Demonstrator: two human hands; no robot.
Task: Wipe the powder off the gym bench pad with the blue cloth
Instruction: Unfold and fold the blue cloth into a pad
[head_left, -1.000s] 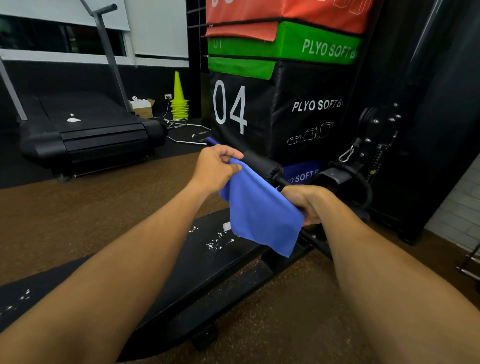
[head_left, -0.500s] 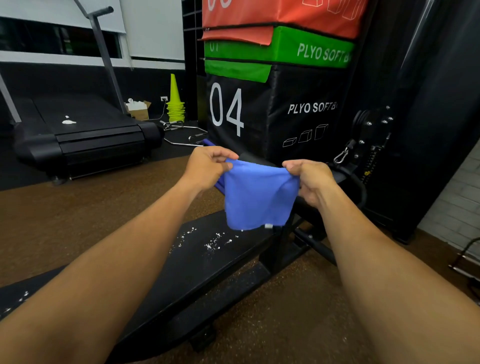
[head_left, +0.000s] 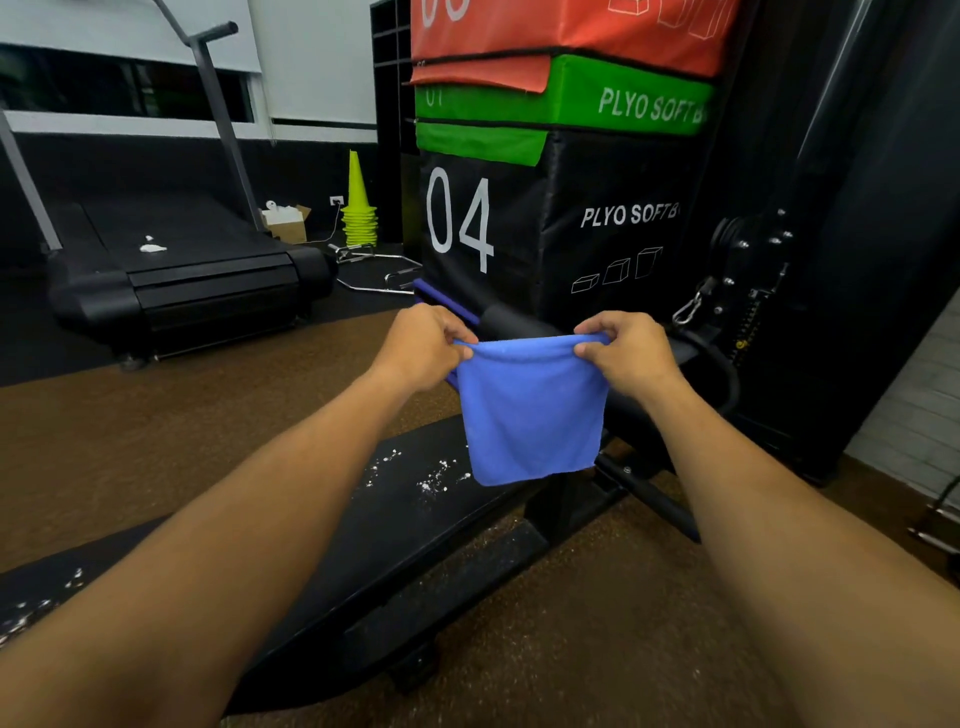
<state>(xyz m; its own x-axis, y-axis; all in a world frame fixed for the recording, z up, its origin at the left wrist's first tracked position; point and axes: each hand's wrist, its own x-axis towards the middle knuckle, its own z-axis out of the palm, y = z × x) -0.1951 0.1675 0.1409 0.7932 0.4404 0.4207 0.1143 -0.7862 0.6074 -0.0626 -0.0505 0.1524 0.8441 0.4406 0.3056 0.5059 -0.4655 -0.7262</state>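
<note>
The blue cloth (head_left: 532, 410) hangs flat in the air above the far end of the black bench pad (head_left: 395, 514). My left hand (head_left: 421, 345) pinches its upper left corner and my right hand (head_left: 626, 351) pinches its upper right corner, stretching the top edge between them. White powder (head_left: 431, 478) lies scattered on the pad just below and left of the cloth. More powder (head_left: 36, 603) shows at the pad's near left end. My forearms hide much of the pad's middle.
Stacked plyo soft boxes (head_left: 550, 208) stand right behind the bench. A black cable machine (head_left: 753, 291) is at the right. A treadmill (head_left: 176, 260), yellow cones (head_left: 358, 208) and a cardboard box (head_left: 288, 223) sit at the back left. Brown rubber floor (head_left: 130, 441) surrounds the bench.
My right hand rose and moved away from the left, spreading the cloth from a slanted drape into a flat, square hang. The left hand stayed at its corner.
</note>
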